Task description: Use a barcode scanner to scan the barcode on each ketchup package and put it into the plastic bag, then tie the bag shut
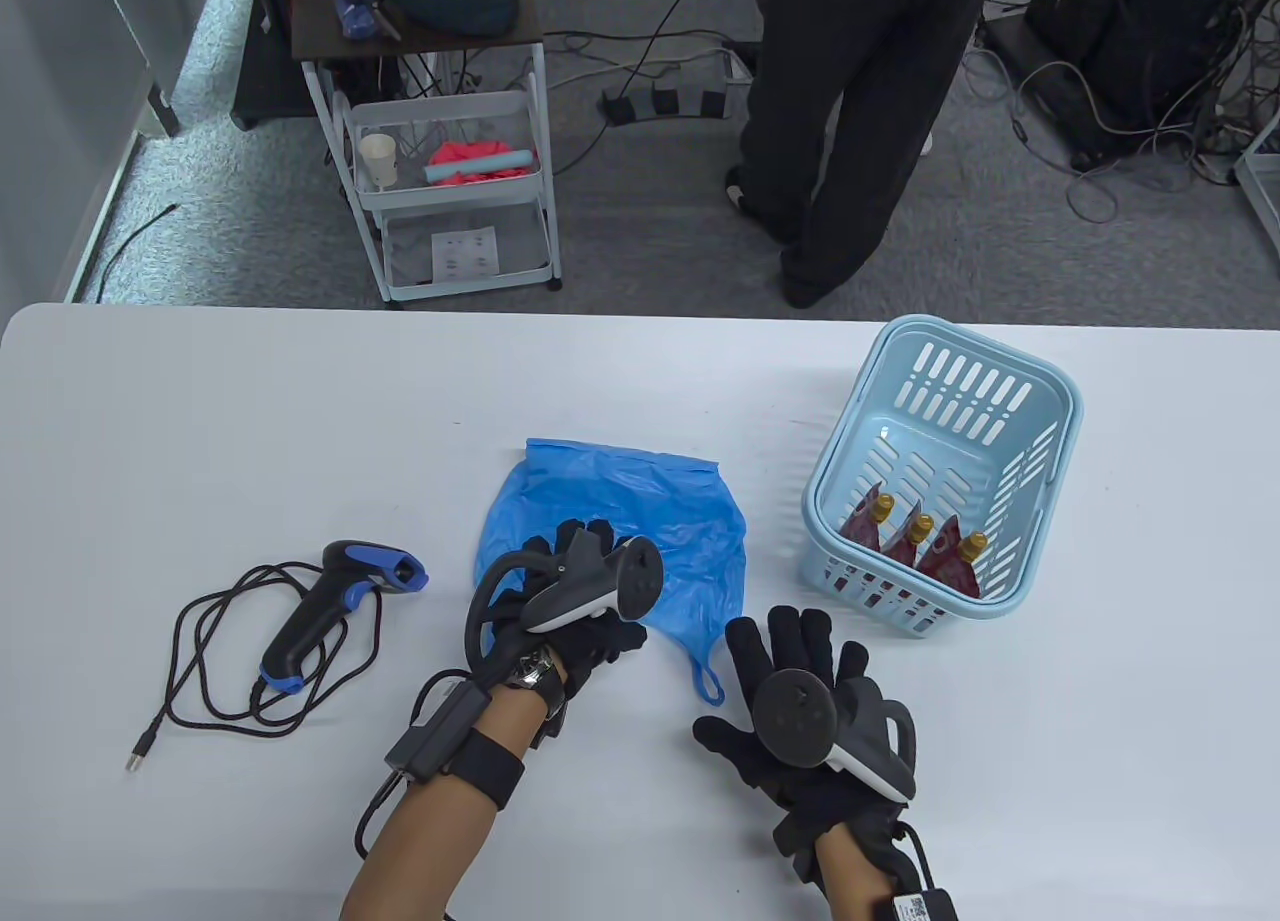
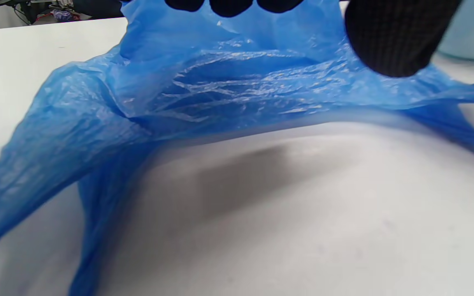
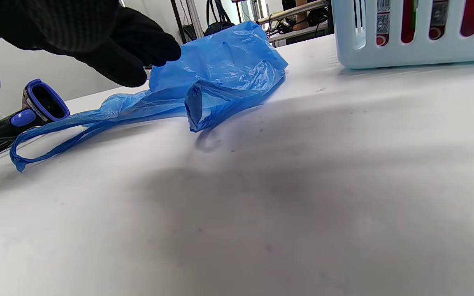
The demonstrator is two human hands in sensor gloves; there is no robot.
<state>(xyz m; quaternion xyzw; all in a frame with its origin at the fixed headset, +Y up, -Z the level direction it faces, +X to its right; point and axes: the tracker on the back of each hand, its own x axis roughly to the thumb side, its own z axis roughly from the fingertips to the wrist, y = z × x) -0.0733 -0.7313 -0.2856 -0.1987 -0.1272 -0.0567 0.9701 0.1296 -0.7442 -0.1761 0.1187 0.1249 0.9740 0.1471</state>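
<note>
Left hand (image 1: 575, 601) down on the plastic bag (image 1: 640, 521), fingers curled and pinching the film off the surface (image 1: 250, 411). Right hand (image 1: 810, 701) hovering spread and empty just beside the bag's handle. Ketchup packages (image 1: 915, 546) waiting in the basket (image 1: 1040, 431); barcode scanner (image 1: 340, 601) lying untouched. Best to separate both layers, open the mouth wide.

No text, label or number is legible on anything in these views.

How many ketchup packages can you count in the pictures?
3, standing side by side in the light blue basket: left, middle, right. More may be hidden behind its near wall.
</note>
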